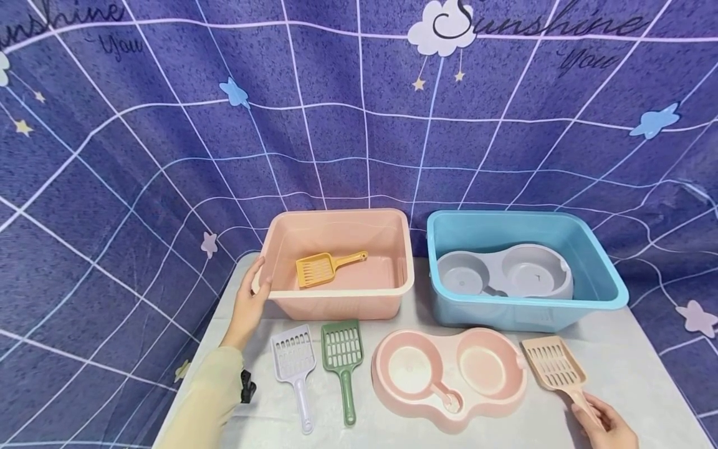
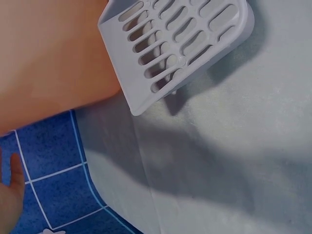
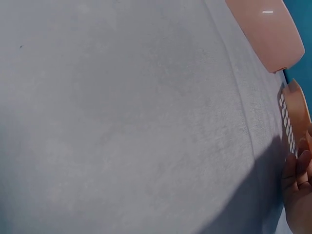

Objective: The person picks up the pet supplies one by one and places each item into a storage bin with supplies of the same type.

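In the head view my left hand (image 1: pixel 248 310) touches the front left corner of a pink litter tray (image 1: pixel 336 305), its fingers fairly straight along the rim. A yellow litter scoop (image 1: pixel 315 270) lies inside that tray. At the lower right, my right hand (image 1: pixel 608 427) grips the handle of a beige litter scoop (image 1: pixel 555 362), whose slotted head points away from me. The right wrist view catches this scoop (image 3: pixel 295 105) and the curled fingers at its right edge. Beside the beige scoop sits a pink double pet bowl (image 1: pixel 449 374).
A blue litter tray (image 1: pixel 505 315) stands at the back right with a grey double bowl (image 1: pixel 493 268) inside. Lavender (image 1: pixel 294 362) and green (image 1: pixel 343 349) litter scoops lie in front of the pink tray. Behind the table hangs a blue patterned cloth (image 1: pixel 392 137).
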`<move>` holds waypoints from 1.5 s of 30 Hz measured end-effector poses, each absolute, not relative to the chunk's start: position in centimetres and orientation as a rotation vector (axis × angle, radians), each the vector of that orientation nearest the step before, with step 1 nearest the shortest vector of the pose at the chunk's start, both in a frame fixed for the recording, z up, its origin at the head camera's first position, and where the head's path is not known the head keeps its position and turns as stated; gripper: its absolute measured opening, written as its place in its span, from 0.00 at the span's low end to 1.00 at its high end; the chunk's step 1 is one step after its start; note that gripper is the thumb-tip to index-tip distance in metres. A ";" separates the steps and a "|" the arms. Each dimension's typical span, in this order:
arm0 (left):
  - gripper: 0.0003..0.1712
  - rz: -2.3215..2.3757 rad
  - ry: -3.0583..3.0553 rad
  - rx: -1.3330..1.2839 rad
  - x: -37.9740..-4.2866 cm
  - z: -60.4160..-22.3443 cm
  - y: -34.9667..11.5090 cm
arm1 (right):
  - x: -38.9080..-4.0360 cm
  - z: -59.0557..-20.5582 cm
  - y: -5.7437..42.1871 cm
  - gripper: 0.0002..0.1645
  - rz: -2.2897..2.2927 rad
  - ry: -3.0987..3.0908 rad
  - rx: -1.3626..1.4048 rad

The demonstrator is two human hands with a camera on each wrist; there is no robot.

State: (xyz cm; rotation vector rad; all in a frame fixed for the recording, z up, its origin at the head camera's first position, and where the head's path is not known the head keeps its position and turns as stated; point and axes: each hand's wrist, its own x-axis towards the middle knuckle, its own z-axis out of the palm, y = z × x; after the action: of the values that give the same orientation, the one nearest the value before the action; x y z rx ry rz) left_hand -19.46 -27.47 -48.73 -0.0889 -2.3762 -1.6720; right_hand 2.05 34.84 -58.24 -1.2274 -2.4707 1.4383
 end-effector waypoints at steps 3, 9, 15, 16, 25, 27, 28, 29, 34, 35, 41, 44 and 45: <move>0.32 -1.668 -2.369 -0.089 -19.5 -48.7 -27.4 | 2.3 -58.2 34.9 0.34 1.488 -2.395 -1.196; 0.31 -1.652 -2.366 -0.104 -19.5 -48.6 -27.3 | 3.2 -58.5 35.5 0.20 1.641 -2.195 -1.123; 0.32 -1.657 -2.362 -0.094 -19.4 -48.7 -27.3 | 3.6 -58.1 35.5 0.28 1.724 -2.033 -1.077; 0.32 -1.661 -2.360 -0.091 -19.4 -48.7 -27.3 | 3.7 -58.0 35.4 0.28 1.736 -1.999 -1.088; 0.31 -1.730 -2.329 -0.085 -18.8 -47.5 -26.9 | 4.2 -57.8 35.4 0.28 1.750 -1.865 -1.028; 0.31 -1.755 -2.322 -0.088 -18.4 -46.7 -26.6 | 4.2 -57.9 35.5 0.28 1.748 -1.847 -1.021; 0.31 -1.760 -2.321 -0.089 -18.3 -46.4 -26.4 | 4.2 -57.9 35.5 0.28 1.743 -1.839 -1.017; 0.31 -1.761 -2.322 -0.090 -18.1 -46.2 -26.3 | 4.2 -58.0 35.5 0.28 1.728 -1.847 -1.012; 0.31 -1.744 -2.336 -0.075 -17.8 -45.7 -26.1 | 4.2 -58.0 35.1 0.28 1.692 -1.833 -0.995; 0.31 -1.741 -2.336 -0.073 -17.8 -45.6 -26.1 | 4.2 -58.0 35.0 0.28 1.698 -1.822 -0.988; 0.31 -1.682 -2.360 -0.066 -17.8 -45.4 -26.2 | 4.2 -57.6 34.7 0.29 1.692 -1.855 -0.952; 0.31 -1.641 -2.384 -0.062 -17.7 -45.2 -26.2 | 4.2 -57.4 34.5 0.29 1.666 -1.897 -0.948; 0.31 -1.633 -2.390 -0.059 -17.7 -45.2 -26.2 | 4.3 -57.3 34.3 0.29 1.668 -1.896 -0.932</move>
State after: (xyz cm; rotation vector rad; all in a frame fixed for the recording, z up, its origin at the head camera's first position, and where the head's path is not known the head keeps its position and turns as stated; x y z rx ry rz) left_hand -17.70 -26.19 -45.22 -0.0592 -2.3904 -1.6331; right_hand 4.28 34.34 -57.33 -0.9317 -1.8960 1.6683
